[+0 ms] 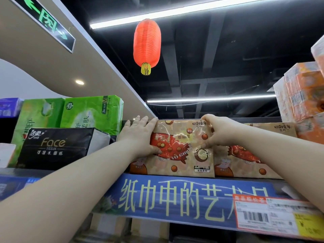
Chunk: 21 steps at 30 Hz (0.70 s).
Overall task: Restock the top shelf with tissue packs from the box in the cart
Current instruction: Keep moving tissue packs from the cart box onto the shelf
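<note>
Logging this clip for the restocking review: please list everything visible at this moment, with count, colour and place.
beige tissue pack: one, beige with red print, front of the top shelf, under both hands
matching pack: one, beige, just right of it
green tissue packs: two, green, left on the shelf
Face tissue pack: one, black, in front of the green ones
orange tissue packs: a stack, orange and white, far right
paper lantern: one, red, hanging from the ceiling
shelf banner: one, blue, along the shelf edge
price tag: one, orange, banner's right end
exit sign: one, green, upper left
left hand: fingers straight, pressing the pack's left edge
right hand: fingers pinching the pack's upper front
</note>
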### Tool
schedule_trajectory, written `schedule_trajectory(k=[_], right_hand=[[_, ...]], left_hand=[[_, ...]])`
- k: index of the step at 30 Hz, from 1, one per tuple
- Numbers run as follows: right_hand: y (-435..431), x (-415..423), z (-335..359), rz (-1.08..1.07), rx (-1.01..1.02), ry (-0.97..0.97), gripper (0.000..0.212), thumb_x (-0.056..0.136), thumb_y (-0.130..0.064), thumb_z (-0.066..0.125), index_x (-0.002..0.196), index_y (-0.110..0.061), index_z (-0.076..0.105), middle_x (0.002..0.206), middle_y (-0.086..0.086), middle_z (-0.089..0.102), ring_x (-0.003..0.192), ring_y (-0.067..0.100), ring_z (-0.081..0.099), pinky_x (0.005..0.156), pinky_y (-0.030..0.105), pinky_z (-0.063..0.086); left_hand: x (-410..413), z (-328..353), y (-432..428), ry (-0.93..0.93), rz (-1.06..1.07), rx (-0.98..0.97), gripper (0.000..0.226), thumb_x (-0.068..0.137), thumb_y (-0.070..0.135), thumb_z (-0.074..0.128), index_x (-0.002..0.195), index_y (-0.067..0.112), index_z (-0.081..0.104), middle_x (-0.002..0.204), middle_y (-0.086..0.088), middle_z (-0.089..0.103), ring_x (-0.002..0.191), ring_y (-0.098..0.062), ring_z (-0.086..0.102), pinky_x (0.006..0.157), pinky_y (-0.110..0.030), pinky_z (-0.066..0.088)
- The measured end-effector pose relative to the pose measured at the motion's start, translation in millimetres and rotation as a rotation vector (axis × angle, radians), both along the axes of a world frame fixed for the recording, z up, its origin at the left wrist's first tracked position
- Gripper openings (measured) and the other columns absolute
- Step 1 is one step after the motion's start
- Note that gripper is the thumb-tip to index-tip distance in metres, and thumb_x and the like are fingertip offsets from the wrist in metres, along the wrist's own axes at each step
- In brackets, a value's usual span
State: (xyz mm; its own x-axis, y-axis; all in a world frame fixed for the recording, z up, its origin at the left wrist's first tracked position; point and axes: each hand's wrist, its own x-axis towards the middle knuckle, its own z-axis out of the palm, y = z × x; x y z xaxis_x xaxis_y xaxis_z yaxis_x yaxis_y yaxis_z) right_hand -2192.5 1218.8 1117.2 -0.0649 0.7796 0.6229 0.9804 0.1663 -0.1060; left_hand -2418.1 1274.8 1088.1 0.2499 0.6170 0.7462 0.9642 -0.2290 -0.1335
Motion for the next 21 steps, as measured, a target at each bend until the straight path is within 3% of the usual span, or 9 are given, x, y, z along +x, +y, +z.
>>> schedule_trajectory(k=[8, 12, 16, 19, 21], right_hand=[[-4.6, 1.2, -2.8, -0.087, 0.026, -0.121, 0.099, 0.076, -0.043, 0.073, 0.150, -0.027, 0.010, 0.146, 0.004, 0.042, 0.129, 0.027, 0.045, 0.098, 0.041, 0.047], [-14.4, 2.2, 1.5, -0.078, 0.051, -0.147, 0.095, 0.080, -0.043, 0.069, 0.151, -0.026, 0.008, 0.144, 0.005, 0.044, 0.124, 0.026, 0.050, 0.092, 0.036, 0.050], [-37.5, 11.5, 2.3, -0.068, 0.166, -0.194, 0.069, 0.089, -0.039, 0.059, 0.147, -0.023, 0.024, 0.140, 0.005, 0.045, 0.120, 0.025, 0.052, 0.087, 0.035, 0.049], [-54.1, 21.8, -2.0, -0.027, 0.182, -0.249, 0.042, 0.093, -0.036, 0.051, 0.132, -0.021, 0.048, 0.127, 0.003, 0.054, 0.109, 0.021, 0.056, 0.080, 0.030, 0.050], [-64.0, 27.0, -5.5, 0.010, 0.150, -0.241, 0.035, 0.093, -0.038, 0.050, 0.123, -0.020, 0.056, 0.118, 0.002, 0.060, 0.104, 0.020, 0.058, 0.074, 0.028, 0.048]], left_hand=[[5.0, 2.4, -8.1, 0.000, 0.116, -0.065, 0.106, 0.075, 0.067, 0.059, 0.150, 0.033, -0.009, 0.160, -0.004, -0.008, 0.146, -0.031, -0.007, 0.115, -0.055, 0.004], [17.8, 8.9, -24.4, -0.039, 0.152, -0.067, 0.097, 0.080, 0.058, 0.059, 0.151, 0.030, -0.001, 0.160, -0.005, 0.003, 0.146, -0.030, 0.011, 0.114, -0.053, 0.015], [32.1, 12.6, -49.4, -0.088, 0.095, 0.033, 0.059, 0.087, 0.048, 0.051, 0.138, 0.022, 0.038, 0.140, -0.003, 0.042, 0.123, -0.025, 0.048, 0.091, -0.038, 0.043], [41.4, 9.6, -73.6, -0.071, 0.116, 0.026, 0.047, 0.088, 0.047, 0.049, 0.127, 0.020, 0.051, 0.128, -0.002, 0.051, 0.114, -0.024, 0.054, 0.081, -0.034, 0.046], [45.8, 5.3, -89.0, -0.058, 0.134, 0.029, 0.043, 0.088, 0.047, 0.048, 0.122, 0.019, 0.054, 0.121, -0.002, 0.054, 0.109, -0.024, 0.056, 0.078, -0.033, 0.048]])
